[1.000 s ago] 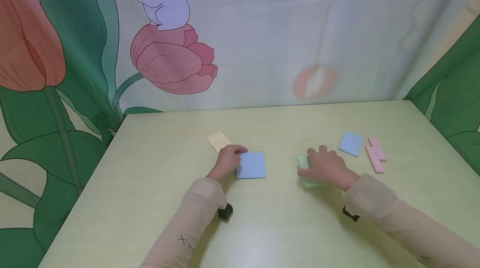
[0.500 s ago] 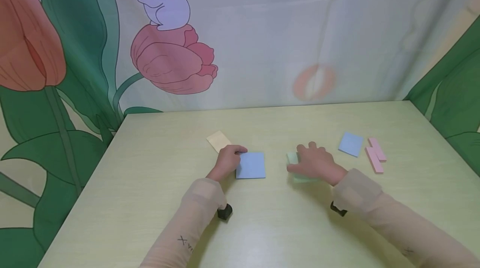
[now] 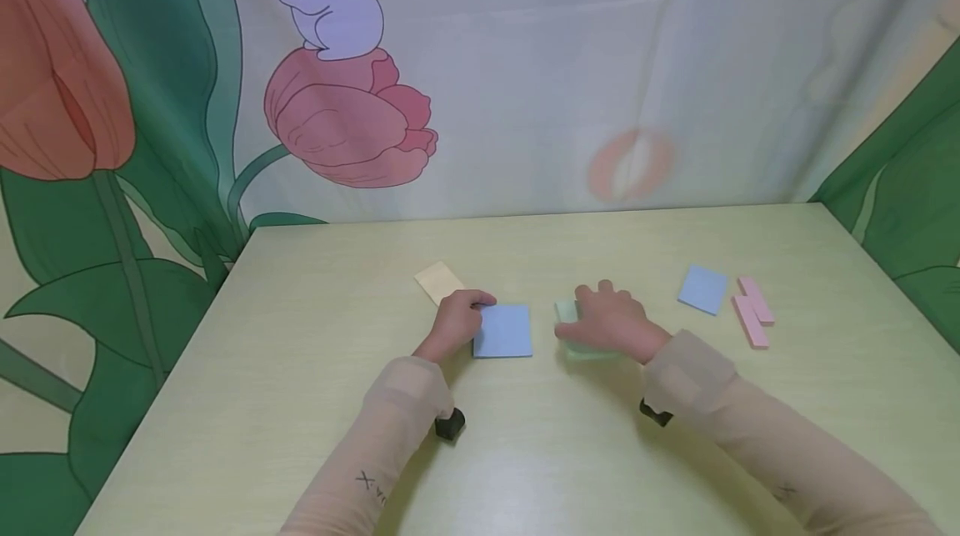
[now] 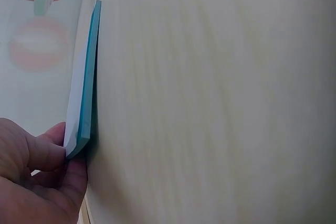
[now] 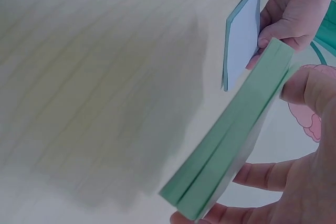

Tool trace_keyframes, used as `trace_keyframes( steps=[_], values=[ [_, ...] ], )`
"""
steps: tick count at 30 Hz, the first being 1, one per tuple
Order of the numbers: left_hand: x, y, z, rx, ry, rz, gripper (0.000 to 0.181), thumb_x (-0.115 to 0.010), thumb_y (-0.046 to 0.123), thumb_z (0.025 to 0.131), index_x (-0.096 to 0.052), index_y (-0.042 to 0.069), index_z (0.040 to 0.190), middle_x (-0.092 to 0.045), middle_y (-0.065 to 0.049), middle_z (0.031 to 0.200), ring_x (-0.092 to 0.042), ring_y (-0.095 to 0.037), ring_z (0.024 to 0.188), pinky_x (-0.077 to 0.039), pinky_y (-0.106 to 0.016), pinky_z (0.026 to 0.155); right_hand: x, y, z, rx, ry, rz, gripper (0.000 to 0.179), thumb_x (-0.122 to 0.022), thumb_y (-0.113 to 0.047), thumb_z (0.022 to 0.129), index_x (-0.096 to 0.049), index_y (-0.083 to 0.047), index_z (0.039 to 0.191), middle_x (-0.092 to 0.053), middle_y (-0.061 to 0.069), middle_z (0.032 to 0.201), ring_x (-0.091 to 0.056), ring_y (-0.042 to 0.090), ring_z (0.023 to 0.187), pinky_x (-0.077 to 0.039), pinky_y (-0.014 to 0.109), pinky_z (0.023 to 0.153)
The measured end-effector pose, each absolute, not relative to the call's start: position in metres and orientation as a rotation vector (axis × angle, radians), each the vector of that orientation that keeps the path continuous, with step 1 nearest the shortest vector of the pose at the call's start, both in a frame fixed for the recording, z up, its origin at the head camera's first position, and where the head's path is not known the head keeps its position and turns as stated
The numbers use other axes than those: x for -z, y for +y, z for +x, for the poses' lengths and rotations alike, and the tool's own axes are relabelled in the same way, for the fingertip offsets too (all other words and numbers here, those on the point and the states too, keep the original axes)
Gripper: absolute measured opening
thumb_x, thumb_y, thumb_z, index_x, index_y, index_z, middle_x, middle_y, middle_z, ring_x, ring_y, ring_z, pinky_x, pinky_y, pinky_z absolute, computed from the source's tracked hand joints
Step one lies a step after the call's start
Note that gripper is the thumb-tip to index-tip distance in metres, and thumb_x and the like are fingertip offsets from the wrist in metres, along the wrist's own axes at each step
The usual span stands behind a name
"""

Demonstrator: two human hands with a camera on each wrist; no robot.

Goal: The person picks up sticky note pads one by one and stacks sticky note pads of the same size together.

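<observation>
My left hand [image 3: 452, 323] pinches the left edge of a blue sticky note pad [image 3: 506, 332] near the table's middle. In the left wrist view, that pad [image 4: 84, 87] lies almost flat, with the thumb above and fingers under its near corner. My right hand [image 3: 609, 321] grips a thick light green sticky note pad [image 3: 592, 353] by its sides, just right of the blue pad. The right wrist view shows a split along the green pad's [image 5: 231, 135] side, like two layers stacked. Its shadow falls on the table, and the hand covers much of its top in the head view.
A cream sticky note pad [image 3: 437, 279] lies behind my left hand, partly covered by it. Toward the back right lie another blue pad [image 3: 702, 289] and two narrow pink pads [image 3: 750, 321] side by side. A printed cloth [image 3: 510, 102] hangs behind the table.
My right hand has moved left with the green pad, from near the right-hand pads to close beside the blue pad. The left hand and its blue pad have stayed in place.
</observation>
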State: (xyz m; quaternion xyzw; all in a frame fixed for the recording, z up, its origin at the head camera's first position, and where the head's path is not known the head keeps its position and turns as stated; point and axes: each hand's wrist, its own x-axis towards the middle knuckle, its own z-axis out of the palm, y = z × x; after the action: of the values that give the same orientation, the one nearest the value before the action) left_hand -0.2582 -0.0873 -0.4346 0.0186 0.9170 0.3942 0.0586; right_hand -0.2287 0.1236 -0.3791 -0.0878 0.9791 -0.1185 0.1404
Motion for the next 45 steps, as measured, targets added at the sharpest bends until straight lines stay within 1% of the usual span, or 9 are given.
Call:
trace_keyframes(
  steps=[7,12,15,22,26,31,39,45],
  values=[
    [0.435,-0.088,-0.258,-1.204,2.77,0.039,0.034,-0.038,-0.006,0.084,-0.064,0.004,0.103,-0.061,-0.011,0.112,-0.052,-0.022,0.11,-0.042,-0.035,0.091,0.377,0.11,-0.231,0.317,2.825,-0.256,0.057,-0.052,-0.044,0.074,-0.047,-0.006,0.115,-0.046,0.015,0.103,-0.046,0.029,0.082,-0.037,0.033,0.058],
    [0.435,-0.088,-0.258,-1.203,2.773,0.038,0.032,-0.038,-0.004,0.086,-0.063,0.004,0.104,-0.06,-0.011,0.112,-0.052,-0.023,0.11,-0.043,-0.035,0.09,0.379,0.1,-0.234,0.316,2.816,-0.273,0.058,-0.052,-0.046,0.074,-0.047,-0.006,0.116,-0.046,0.015,0.102,-0.046,0.029,0.08,-0.037,0.033,0.059],
    [0.435,-0.088,-0.258,-1.195,2.787,0.048,0.031,-0.038,-0.004,0.086,-0.063,0.004,0.103,-0.061,-0.011,0.111,-0.052,-0.023,0.109,-0.043,-0.035,0.09,0.38,0.096,-0.237,0.332,2.811,-0.295,0.058,-0.053,-0.047,0.074,-0.048,-0.006,0.115,-0.047,0.015,0.101,-0.047,0.029,0.077,-0.037,0.033,0.057],
    [0.434,-0.088,-0.258,-1.197,2.786,0.047,0.031,-0.038,-0.003,0.087,-0.064,0.005,0.102,-0.061,-0.011,0.111,-0.052,-0.022,0.109,-0.042,-0.035,0.091,0.382,0.085,-0.239,0.31,2.798,-0.291,0.059,-0.051,-0.048,0.074,-0.048,-0.007,0.117,-0.046,0.015,0.104,-0.046,0.029,0.079,-0.037,0.033,0.058],
    [0.433,-0.088,-0.257,-1.194,2.794,0.052,0.031,-0.038,-0.003,0.086,-0.064,0.004,0.101,-0.061,-0.011,0.11,-0.053,-0.023,0.108,-0.042,-0.035,0.09,0.383,0.078,-0.24,0.312,2.791,-0.29,0.06,-0.051,-0.049,0.073,-0.048,-0.008,0.117,-0.046,0.016,0.105,-0.046,0.03,0.078,-0.038,0.034,0.059],
    [0.432,-0.089,-0.256,-1.205,2.785,0.046,0.031,-0.038,-0.003,0.086,-0.064,0.004,0.101,-0.062,-0.011,0.109,-0.053,-0.022,0.108,-0.042,-0.035,0.09,0.385,0.069,-0.243,0.316,2.795,-0.292,0.058,-0.052,-0.049,0.072,-0.049,-0.008,0.113,-0.047,0.015,0.103,-0.046,0.03,0.078,-0.038,0.034,0.059],
    [0.432,-0.089,-0.257,-1.193,2.786,0.049,0.03,-0.039,-0.003,0.086,-0.064,0.004,0.102,-0.061,-0.011,0.11,-0.053,-0.021,0.106,-0.043,-0.035,0.089,0.386,0.056,-0.242,0.324,2.794,-0.275,0.056,-0.052,-0.048,0.073,-0.05,-0.009,0.113,-0.046,0.015,0.106,-0.046,0.032,0.084,-0.039,0.036,0.062],
    [0.432,-0.09,-0.258,-1.211,2.787,0.069,0.031,-0.039,-0.005,0.084,-0.064,0.003,0.101,-0.062,-0.012,0.108,-0.054,-0.021,0.104,-0.043,-0.034,0.088,0.385,0.051,-0.24,0.331,2.798,-0.281,0.052,-0.052,-0.048,0.074,-0.051,-0.01,0.11,-0.047,0.014,0.107,-0.046,0.032,0.085,-0.04,0.037,0.062]
  ],
)
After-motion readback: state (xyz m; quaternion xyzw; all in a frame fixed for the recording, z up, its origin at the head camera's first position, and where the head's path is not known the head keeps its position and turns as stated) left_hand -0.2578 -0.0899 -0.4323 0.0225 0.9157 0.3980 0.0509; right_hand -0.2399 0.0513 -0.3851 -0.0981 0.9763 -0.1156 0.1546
